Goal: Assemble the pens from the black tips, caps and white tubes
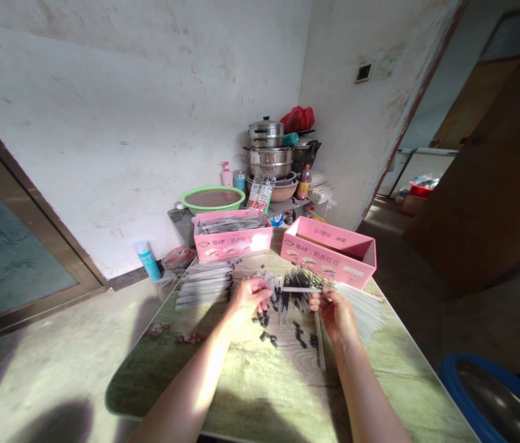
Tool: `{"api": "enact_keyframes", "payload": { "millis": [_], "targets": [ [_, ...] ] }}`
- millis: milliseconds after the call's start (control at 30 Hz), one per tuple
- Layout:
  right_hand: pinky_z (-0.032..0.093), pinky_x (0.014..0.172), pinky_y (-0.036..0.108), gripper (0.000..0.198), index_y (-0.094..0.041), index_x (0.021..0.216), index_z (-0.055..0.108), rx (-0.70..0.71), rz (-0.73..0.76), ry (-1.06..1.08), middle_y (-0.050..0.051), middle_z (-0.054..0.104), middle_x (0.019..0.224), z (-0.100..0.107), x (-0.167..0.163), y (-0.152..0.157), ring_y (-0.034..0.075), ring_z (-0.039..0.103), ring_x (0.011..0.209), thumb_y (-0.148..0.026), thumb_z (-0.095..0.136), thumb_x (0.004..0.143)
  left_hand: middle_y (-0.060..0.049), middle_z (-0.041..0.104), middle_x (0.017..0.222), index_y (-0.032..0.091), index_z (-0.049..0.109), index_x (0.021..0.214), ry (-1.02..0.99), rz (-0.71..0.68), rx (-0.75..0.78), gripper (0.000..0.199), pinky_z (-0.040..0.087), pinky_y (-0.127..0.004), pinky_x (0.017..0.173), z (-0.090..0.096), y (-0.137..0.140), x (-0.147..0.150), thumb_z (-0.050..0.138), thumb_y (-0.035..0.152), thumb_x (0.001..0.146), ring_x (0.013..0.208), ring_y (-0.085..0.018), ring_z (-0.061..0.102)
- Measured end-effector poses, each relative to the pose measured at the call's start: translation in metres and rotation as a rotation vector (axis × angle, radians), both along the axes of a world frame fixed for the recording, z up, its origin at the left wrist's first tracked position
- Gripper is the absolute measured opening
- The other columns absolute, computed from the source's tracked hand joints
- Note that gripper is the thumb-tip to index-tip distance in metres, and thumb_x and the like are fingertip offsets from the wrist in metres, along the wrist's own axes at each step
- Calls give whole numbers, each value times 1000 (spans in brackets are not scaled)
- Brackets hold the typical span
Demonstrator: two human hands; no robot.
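Two hands work over a worktop (241, 384), and a clear tube is in the right one.
The right hand (337, 314) pinches one end of the tube (302, 290), which lies flat across and points at the left hand (253, 296). The hands are apart. The left hand's fingers are bent in close to the tube's other end, but I cannot tell if they hold a thing. Under the tube is a heap of thin black sticks (303, 275). Small black bits (274, 341) lie near both hands. A row of tubes (204, 286) sits on the left, and more clear tubes (365, 314) sit on the right. Behind them stand two pink boxes (232, 246); the left one is full of grey sticks (229, 225).
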State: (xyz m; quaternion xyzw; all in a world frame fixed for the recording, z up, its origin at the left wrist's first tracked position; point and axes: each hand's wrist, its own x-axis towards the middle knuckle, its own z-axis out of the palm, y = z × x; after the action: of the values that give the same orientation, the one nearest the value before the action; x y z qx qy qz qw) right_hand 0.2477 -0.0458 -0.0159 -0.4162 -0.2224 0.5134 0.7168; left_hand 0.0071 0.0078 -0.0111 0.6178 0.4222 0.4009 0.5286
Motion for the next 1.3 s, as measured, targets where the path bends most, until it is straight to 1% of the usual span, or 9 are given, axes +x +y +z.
{"api": "enact_keyframes", "payload": {
  "millis": [33,100,200,267,433,667,767,1100,1300],
  "targets": [
    [60,49,30,19,-20,73,68,7,3,-9,7,76,63,1,-1,0,21,72,52,-25,82,61,0,65,62,15,69,86,-95,-3,-38,26,46,-25,47,0,2,0,79,38,81,50,-14,61],
    [60,49,30,21,-19,74,70,16,8,-27,7,76,63,3,-3,-1,21,72,52,-25,84,60,-2,69,66,13,70,89,-221,-40,-75,36,53,-27,54,1,3,-2,87,41,74,56,-15,66],
    [60,50,30,25,-18,75,71,27,22,-47,8,77,64,6,-7,-3,21,72,52,-28,88,58,-5,73,73,12,72,91,-293,-70,-117,46,59,-29,63,6,1,-4,94,42,66,63,-16,70],
    [60,50,29,28,-18,74,71,38,33,-56,8,77,65,8,-10,-4,21,73,52,-30,91,58,-6,75,75,11,72,91,-306,-82,-143,48,60,-31,66,7,0,-5,96,42,64,66,-18,72],
    [61,51,30,31,-19,74,72,75,48,-55,8,78,66,10,-13,-6,21,73,53,-34,95,58,-9,78,80,11,74,94,-329,-108,-153,47,61,-30,68,7,-1,-7,95,44,68,72,-20,76],
    [61,51,29,31,-20,74,72,90,59,-59,7,78,67,6,-12,-5,21,74,53,-35,95,60,-7,75,72,10,74,90,-318,-84,-169,47,58,-28,60,12,-4,-7,97,43,64,62,-18,72],
    [62,51,29,32,-19,74,73,85,56,-58,8,78,67,7,-12,-5,21,74,53,-35,96,59,-6,74,69,10,74,89,-317,-91,-179,50,57,-27,58,12,-5,-6,98,44,62,61,-18,71],
    [61,51,29,32,-20,73,72,92,64,-65,7,78,67,8,-13,-5,21,74,54,-36,95,60,-7,73,67,9,74,87,-313,-71,-176,51,57,-27,56,8,-1,-4,99,45,60,59,-17,70],
    [62,52,30,32,-19,75,72,93,65,-65,8,78,67,7,-11,-4,22,75,55,-35,95,61,-7,73,68,9,74,87,-306,-65,-174,49,57,-27,57,11,-3,-5,98,43,62,60,-17,70]
  ]
}}
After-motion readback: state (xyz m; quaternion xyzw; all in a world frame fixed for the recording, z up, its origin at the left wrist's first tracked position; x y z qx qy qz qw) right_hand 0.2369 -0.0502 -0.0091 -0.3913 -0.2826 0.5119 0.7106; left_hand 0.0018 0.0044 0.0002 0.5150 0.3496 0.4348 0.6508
